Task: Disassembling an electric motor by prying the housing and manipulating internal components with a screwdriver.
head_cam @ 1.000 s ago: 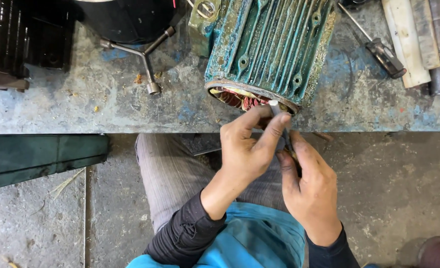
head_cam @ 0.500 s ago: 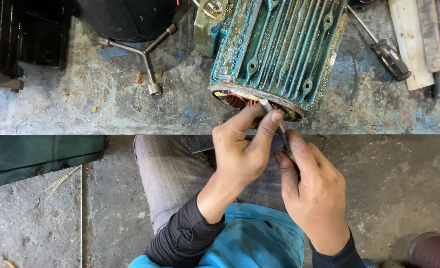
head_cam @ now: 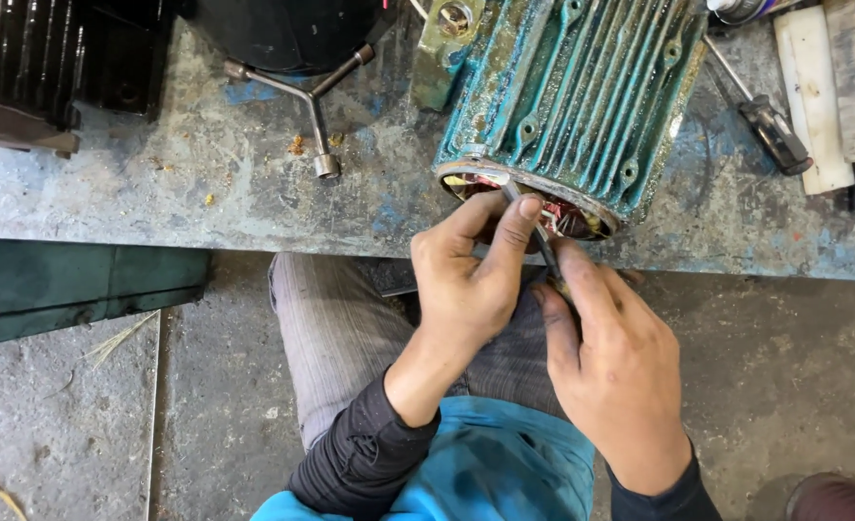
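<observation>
A teal finned motor housing [head_cam: 572,96] lies on the workbench with its open end toward me, copper windings [head_cam: 562,217] showing inside. My left hand [head_cam: 471,280] pinches a thin metal tool [head_cam: 533,227] near its tip, right at the housing's open rim. My right hand [head_cam: 610,357] grips the lower end of the same tool just below the bench edge. The tool's tip reaches into the winding area.
A Y-shaped socket wrench [head_cam: 312,106] lies on the worn bench [head_cam: 157,183] left of the motor. A black-handled screwdriver [head_cam: 770,125] and white flat strips [head_cam: 813,96] lie at the right. Dark metal parts [head_cam: 22,68] sit at far left. A green panel [head_cam: 70,289] sits below the bench.
Both hands stayed at the motor's open end; the left fingers shifted slightly along the tool, and the view moved a little closer.
</observation>
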